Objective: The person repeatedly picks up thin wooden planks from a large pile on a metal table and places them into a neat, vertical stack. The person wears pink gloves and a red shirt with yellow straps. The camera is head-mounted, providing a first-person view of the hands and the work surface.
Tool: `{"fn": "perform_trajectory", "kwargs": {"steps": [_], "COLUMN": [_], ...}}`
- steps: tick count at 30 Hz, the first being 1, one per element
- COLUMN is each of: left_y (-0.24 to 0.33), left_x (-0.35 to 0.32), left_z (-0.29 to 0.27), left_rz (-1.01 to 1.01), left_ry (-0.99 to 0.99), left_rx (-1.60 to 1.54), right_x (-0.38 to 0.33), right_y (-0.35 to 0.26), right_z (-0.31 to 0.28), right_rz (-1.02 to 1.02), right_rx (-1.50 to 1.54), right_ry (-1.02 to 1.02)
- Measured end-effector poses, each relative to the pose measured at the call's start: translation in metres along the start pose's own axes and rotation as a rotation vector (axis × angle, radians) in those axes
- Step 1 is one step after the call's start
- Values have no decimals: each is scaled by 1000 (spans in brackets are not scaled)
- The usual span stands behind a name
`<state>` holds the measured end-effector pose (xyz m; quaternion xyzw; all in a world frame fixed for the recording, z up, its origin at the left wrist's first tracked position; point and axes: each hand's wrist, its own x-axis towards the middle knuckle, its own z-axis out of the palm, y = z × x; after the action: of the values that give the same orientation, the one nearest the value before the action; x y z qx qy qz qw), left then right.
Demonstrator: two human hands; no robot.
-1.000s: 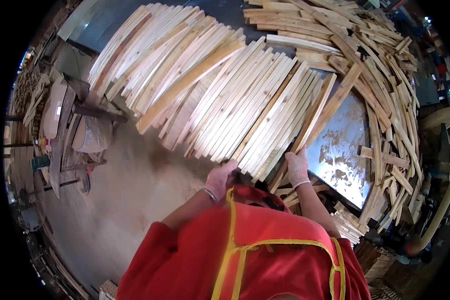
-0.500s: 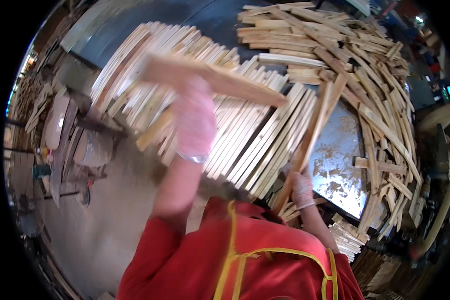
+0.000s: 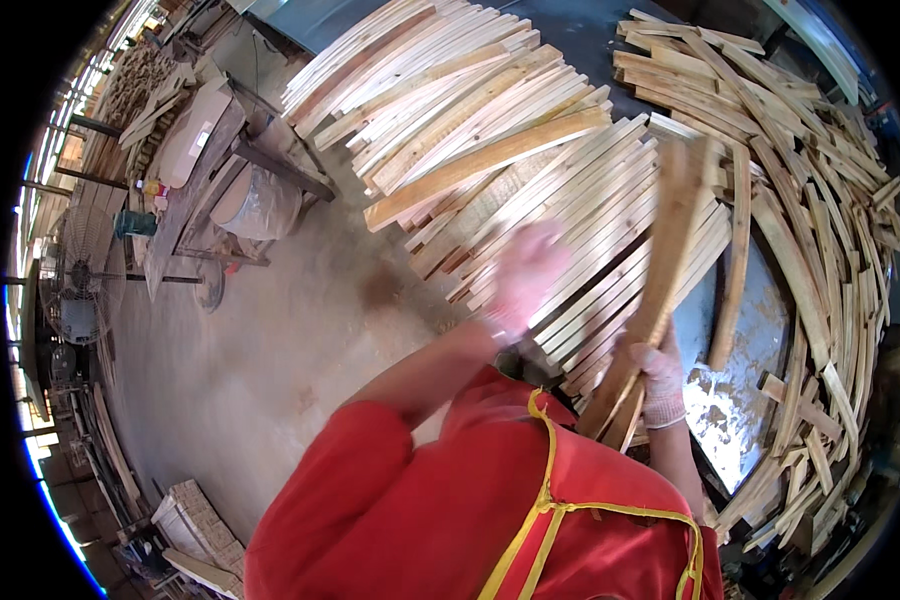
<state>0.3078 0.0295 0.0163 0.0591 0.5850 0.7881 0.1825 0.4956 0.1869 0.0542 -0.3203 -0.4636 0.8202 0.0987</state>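
Two brown boards [image 3: 667,250] in the right hand [image 3: 660,375], slanting up over the right end of a row of pale strips [image 3: 595,225].
Its fingers are wrapped around the boards near their lower ends, close to the red apron [image 3: 610,485]; the left hand [image 3: 530,270] is blurred above the row's near edge, and whether its fingers hold anything I cannot tell. Farther right, a loose heap of boards [image 3: 792,255] covers part of the metal worktop [image 3: 762,330].
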Motion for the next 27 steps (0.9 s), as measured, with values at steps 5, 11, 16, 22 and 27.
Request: {"fn": "perform_trajectory", "kwargs": {"steps": [5, 11, 16, 22, 27], "left_y": [-17, -39, 64, 94, 106], "left_x": [-58, -32, 13, 64, 20], "left_z": [-181, -214, -152, -87, -88], "left_rz": [-461, -768, -753, -378, -341], "left_ry": [516, 122, -270, -705, -598], "left_rx": [162, -184, 15, 921, 838], "right_x": [19, 39, 48, 26, 40], "right_y": [39, 60, 74, 35, 30], "right_z": [-102, -59, -57, -21, 13], "right_rz": [-200, -77, -80, -87, -152], "right_rx": [-286, -206, -201, -332, -117], "right_ry": [489, 460, 478, 630, 470]}}
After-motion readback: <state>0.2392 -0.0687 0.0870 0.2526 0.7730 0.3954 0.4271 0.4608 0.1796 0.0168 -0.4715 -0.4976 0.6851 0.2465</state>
